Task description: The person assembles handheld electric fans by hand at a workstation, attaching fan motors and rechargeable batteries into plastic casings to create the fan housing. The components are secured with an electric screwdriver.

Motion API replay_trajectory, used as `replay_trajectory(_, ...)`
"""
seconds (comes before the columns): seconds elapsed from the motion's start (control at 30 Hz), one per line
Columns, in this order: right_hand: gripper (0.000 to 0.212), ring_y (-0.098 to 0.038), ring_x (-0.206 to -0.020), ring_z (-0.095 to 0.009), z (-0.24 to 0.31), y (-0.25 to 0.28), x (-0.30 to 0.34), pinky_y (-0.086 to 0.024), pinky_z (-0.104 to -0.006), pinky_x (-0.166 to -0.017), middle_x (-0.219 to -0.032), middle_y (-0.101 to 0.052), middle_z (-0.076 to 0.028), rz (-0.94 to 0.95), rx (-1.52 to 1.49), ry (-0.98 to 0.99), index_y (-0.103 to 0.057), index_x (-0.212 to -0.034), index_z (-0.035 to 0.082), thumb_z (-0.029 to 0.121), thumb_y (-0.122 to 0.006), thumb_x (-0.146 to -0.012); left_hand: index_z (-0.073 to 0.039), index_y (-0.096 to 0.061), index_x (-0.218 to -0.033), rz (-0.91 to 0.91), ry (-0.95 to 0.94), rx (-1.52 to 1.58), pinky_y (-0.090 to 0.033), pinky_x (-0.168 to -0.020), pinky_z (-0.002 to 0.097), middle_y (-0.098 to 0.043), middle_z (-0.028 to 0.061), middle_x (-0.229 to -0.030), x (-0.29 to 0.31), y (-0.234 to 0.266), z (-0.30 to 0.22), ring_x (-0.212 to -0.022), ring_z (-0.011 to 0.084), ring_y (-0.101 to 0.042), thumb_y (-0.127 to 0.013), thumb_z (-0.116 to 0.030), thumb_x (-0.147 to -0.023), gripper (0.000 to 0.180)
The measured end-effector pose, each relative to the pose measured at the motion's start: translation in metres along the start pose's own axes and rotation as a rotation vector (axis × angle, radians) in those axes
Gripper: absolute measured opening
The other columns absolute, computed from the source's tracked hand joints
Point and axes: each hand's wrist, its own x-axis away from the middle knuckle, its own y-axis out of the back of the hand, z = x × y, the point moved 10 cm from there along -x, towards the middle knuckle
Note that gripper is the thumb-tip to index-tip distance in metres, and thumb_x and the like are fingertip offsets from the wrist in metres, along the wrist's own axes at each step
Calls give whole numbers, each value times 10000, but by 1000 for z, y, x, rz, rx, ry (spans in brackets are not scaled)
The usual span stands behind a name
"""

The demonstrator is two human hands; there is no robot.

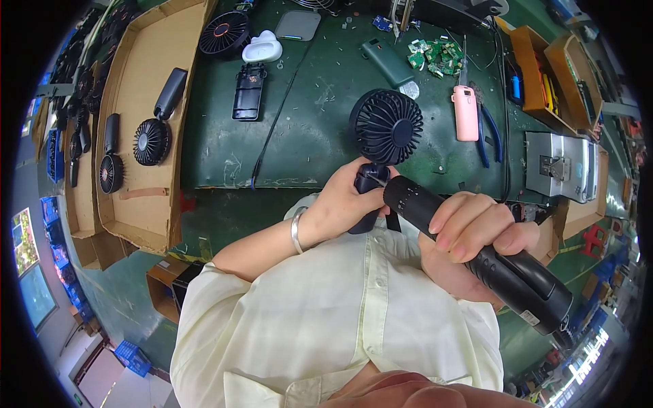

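Observation:
My left hand (343, 198) is wrapped round the handle of a small dark handheld fan (388, 128), holding it upright close to my chest with its round slatted head on top. A black electric screwdriver (479, 255) lies in my right hand (476, 234), the fingers closed round its body. Its thin bit reaches the neck of the fan, just below the head; whether it sits in a screw I cannot make out. The lower end of the fan's handle is partly hidden by my left fingers.
A cardboard tray (139, 204) with two fans stands at left. On the green bench (306, 146) lie a black casing (249, 93), a white case (262, 47), a dark green casing (388, 62), circuit boards (435, 56), a pink casing (465, 115) and blue-handled pliers (488, 136). A metal box (561, 166) stands right.

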Motion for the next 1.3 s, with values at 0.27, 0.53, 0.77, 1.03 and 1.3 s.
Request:
replay_trajectory(0.27, 331, -561, -566, -269, 5, 2, -2, -485, -415, -548, -709, -578, -151, -11, 52, 35, -418, -938, 59, 387, -469, -944, 8, -514, -1085, -12, 5, 21, -494, -673, 269, -614, 70, -944, -1, -1, 7, -762, 114, -585, -631, -96, -882, 256)
replay_trajectory(0.53, 552, -558, -547, -246, -29, 16, -3, -466, -379, -532, -661, -583, -124, 305, 426, -192, -530, -929, 6, 553, -566, -859, 1, -451, -1170, -87, -54, -12, -490, -754, 279, -588, 71, -959, 4, 6, -7, -803, 126, -584, -559, -107, -924, 289)
replay_trajectory(0.77, 450, -551, -1043, -318, -57, 26, -12, -400, -389, -964, -1244, -476, -206, 333, 805, -371, -624, -1073, -21, 293, -715, -763, -26, -354, -1250, 254, 24, -156, -464, -846, 314, -527, 83, -1052, 26, -17, -1, -916, 145, -559, -466, -180, -978, 332)
replay_trajectory(1.03, 385, -522, -1007, -275, -105, 7, 18, -416, -347, -894, -1045, -531, -117, 495, 835, -643, -618, -994, 47, 149, -774, -658, 5, -426, -1196, 527, 94, -484, -388, -980, 344, -556, 118, -1090, 49, -22, 24, -1069, 228, -530, -361, -284, -1019, 345)
replay_trajectory(1.3, 380, -504, -1002, -300, -100, -1, 19, -420, -359, -878, -1060, -518, -115, 540, 880, -576, -621, -971, 56, 166, -781, -644, -13, -506, -1178, 700, -34, -483, -342, -1025, 368, -516, 125, -1172, 52, -30, 15, -1140, 238, -474, -335, -338, -1018, 400)
